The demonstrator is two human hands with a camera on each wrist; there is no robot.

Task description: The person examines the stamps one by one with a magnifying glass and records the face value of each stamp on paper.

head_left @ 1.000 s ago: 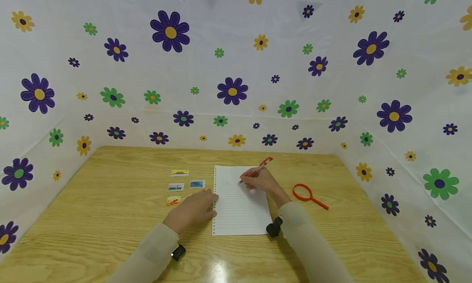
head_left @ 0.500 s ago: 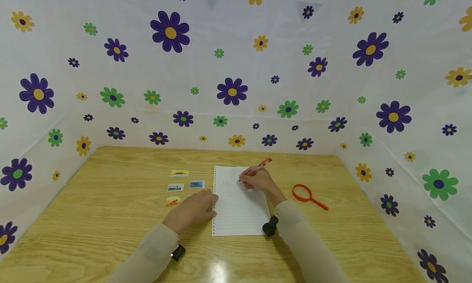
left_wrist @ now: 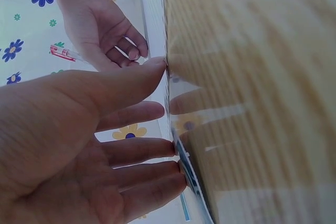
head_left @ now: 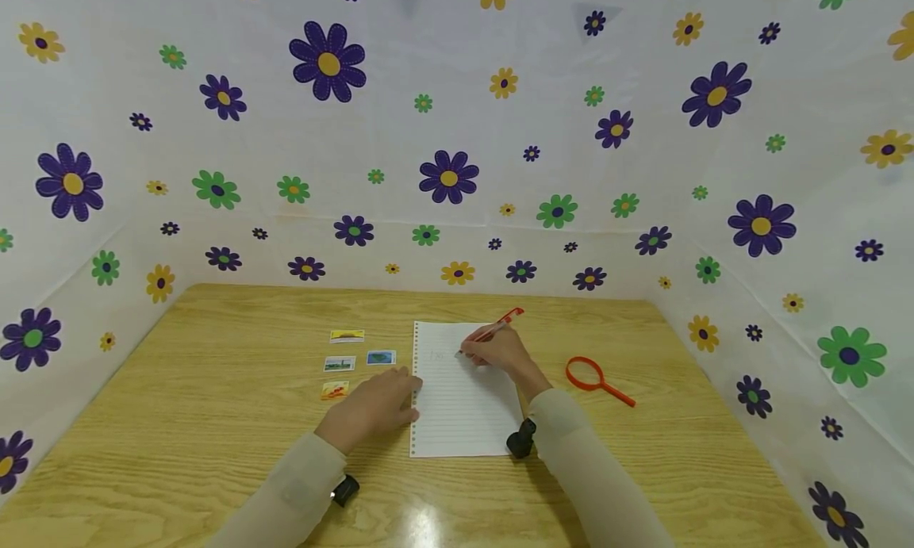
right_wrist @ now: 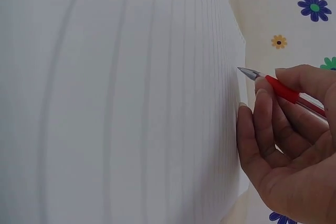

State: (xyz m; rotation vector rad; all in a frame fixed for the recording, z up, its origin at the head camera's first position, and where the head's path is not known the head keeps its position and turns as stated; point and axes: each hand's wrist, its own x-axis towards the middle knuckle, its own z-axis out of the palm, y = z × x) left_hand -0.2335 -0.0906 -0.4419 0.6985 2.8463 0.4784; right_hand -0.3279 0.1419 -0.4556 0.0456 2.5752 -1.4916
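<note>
Red pen [right_wrist: 283, 89] pinched in the right hand [head_left: 501, 347].

From where I stand: loose-leaf sheet [head_left: 460, 421] white, fine grey ruling. Pen [right_wrist: 284, 89] over sheet: red grip, clear barrel, silvery tip. Right of sheet, magnifying glass [head_left: 618, 394] red-orange. Left of sheet, four stamps: yellow stamp [head_left: 347, 336], blue-green stamp [head_left: 382, 358], pale-and-green stamp [head_left: 339, 364], orange-yellow stamp [head_left: 335, 390] with red. Tabletop [head_left: 214, 350] under sheet: tan woodgrain. Backdrop [head_left: 400, 136] behind sheet: white, purple/green/yellow daisies. Sleeves [head_left: 581, 445] cream.
</note>
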